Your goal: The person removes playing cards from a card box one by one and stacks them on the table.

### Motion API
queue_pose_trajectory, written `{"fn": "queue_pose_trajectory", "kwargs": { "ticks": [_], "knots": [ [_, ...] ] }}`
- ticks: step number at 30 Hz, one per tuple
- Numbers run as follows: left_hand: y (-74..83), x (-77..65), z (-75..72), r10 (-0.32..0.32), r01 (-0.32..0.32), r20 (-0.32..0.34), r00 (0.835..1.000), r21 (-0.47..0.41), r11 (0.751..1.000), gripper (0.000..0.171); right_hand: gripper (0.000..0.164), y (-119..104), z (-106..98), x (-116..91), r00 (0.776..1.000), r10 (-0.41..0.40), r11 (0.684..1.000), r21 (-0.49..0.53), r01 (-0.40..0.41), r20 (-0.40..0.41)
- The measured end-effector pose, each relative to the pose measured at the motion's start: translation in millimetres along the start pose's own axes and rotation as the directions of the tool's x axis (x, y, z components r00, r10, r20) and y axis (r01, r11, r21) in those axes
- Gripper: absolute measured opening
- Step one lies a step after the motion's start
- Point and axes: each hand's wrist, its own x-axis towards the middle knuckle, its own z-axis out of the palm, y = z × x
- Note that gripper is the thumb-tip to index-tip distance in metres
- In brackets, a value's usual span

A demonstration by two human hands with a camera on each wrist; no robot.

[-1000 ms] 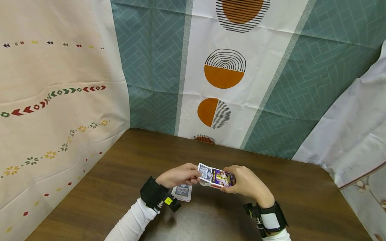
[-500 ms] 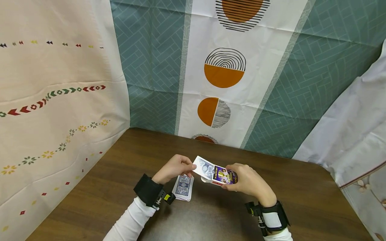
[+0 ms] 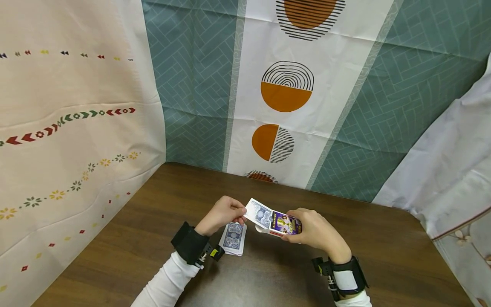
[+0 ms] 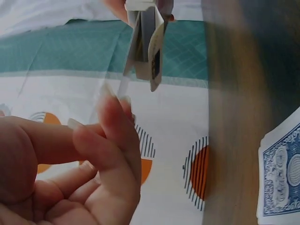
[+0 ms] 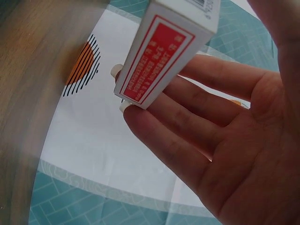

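My left hand (image 3: pixel 222 213) pinches the outer edge of a blue-backed playing card (image 3: pixel 258 214). The card sticks out of the mouth of a purple-fronted card box (image 3: pixel 285 223) and slants up from it. Whether it is one card or several I cannot tell. In the left wrist view, the curled fingers (image 4: pixel 112 136) are close to the box's open end and its flap (image 4: pixel 154 65). My right hand (image 3: pixel 314 228) grips the far end of the box, thumb below and fingers above. A white side with a red label (image 5: pixel 157 58) shows in the right wrist view.
On the wooden table (image 3: pixel 215 187), below the left hand, lies a stack of blue-backed playing cards (image 3: pixel 233 238). A patterned curtain (image 3: pixel 284 128) hangs behind the table, with a cream cloth (image 3: pixel 76 149) at the left and a white cloth (image 3: pixel 452 149) at the right.
My left hand has moved up and left, drawing the card further out of the box and tilting it upward. More of the stack is uncovered. Over the last half second little has moved.
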Motion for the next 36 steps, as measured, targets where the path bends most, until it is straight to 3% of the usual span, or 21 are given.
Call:
{"fn": "queue_pose_trajectory", "kwargs": {
  "ticks": [11, 22, 29, 36],
  "knots": [
    [1.9, -0.2, -4.9, -0.02, 0.021, -0.108, 0.994, 0.0, 1.0, 0.016, 0.057, -1.1, -1.0, -1.8, 0.998, 0.057, 0.997, -0.044, -0.058, -0.025],
    [-5.5, 6.7, -24.1, -0.012, 0.011, -0.049, 0.999, -0.017, 1.0, 0.019, 0.056, 1.9, -4.3, -0.5, 0.999, 0.046, 0.999, -0.015, -0.047, -0.017],
    [-25.5, 15.8, -34.9, -0.058, 0.055, -0.054, 0.997, -0.055, 0.997, 0.017, 0.057, 2.3, -2.1, -0.2, 0.999, 0.051, 0.999, -0.005, -0.051, -0.009],
    [-51.6, 25.5, -38.5, -0.139, 0.138, -0.042, 0.989, -0.02, 0.99, 0.018, 0.056, 3.7, 0.5, -0.3, 1.0, 0.014, 1.0, 0.004, -0.013, -0.014]
  ]
}}
